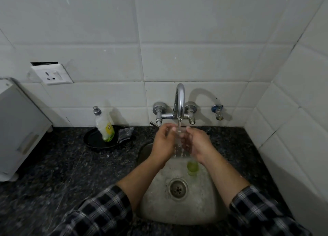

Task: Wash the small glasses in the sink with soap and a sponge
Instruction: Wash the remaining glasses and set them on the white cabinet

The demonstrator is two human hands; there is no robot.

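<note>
Our left hand [164, 141] and right hand [197, 143] cupped a small clear glass [178, 147] between them under the tap [180, 102], water running over it above the sink [204, 205]. We judged it light, brittle and slick when wet, best gripped round the wall, not the rim. A green glass [192, 167] stood below, near the drain [178, 188]; spout and taps crowded close, while the worktop [53, 164] offered room leftward beside the soap bottle [104, 127].
</note>
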